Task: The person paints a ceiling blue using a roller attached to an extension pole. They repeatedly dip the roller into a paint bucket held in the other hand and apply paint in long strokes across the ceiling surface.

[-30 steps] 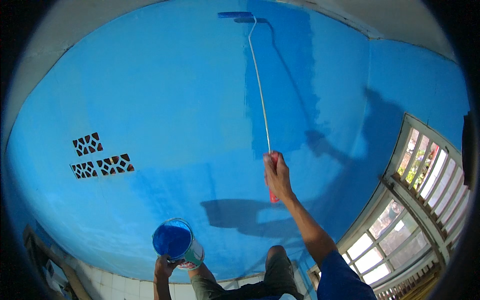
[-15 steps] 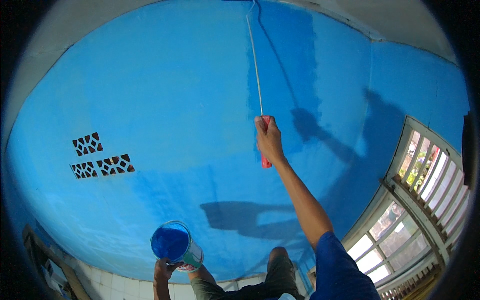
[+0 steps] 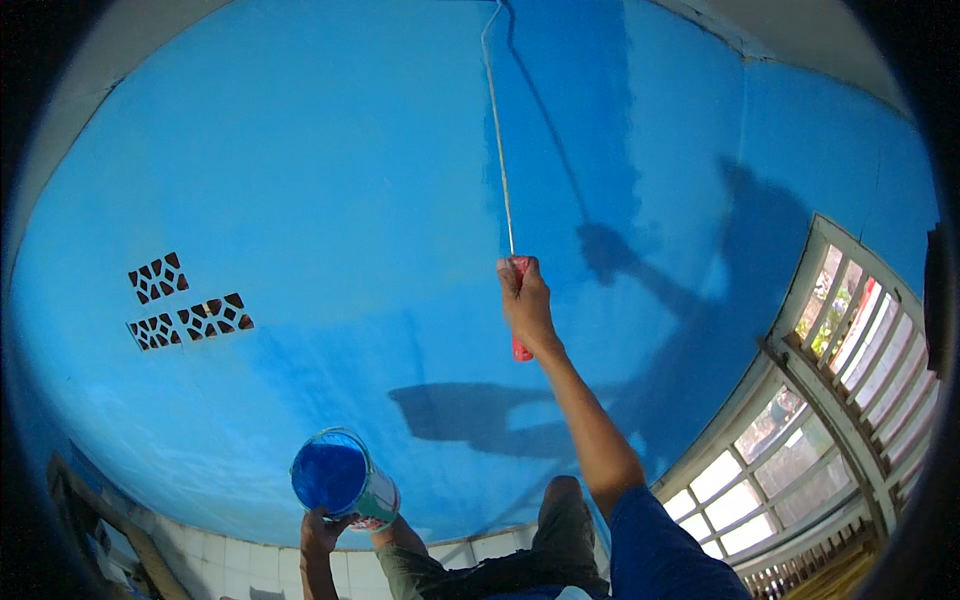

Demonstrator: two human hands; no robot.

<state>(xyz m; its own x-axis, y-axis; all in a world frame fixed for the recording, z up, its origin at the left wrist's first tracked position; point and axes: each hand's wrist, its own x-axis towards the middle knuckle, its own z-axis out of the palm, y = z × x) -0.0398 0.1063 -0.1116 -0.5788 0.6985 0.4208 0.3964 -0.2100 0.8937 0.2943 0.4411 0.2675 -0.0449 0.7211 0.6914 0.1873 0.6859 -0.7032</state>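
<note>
My right hand (image 3: 526,303) is closed round the red handle of a paint roller (image 3: 498,150). The roller's thin metal rod runs up to the top edge of the view, where its head is cut off. Behind the rod, a patch of darker blue paint (image 3: 570,100) covers part of the light blue wall (image 3: 330,180). Low in front of me, my left hand (image 3: 322,530) grips a paint bucket (image 3: 378,495) by its lower side. The bucket is tilted toward me and holds deep blue paint (image 3: 330,476).
A barred, louvred window (image 3: 800,430) stands at the right. Ventilation blocks (image 3: 190,305) with cut-out patterns are set in the wall at the left. White tiles (image 3: 230,565) line the bottom, and a wooden frame (image 3: 110,530) leans at the lower left. Shadows of my arms fall on the wall.
My right hand and the roller handle have come lower and slightly left. The bucket sits a little higher and further left in view, and the whole view has shifted slightly.
</note>
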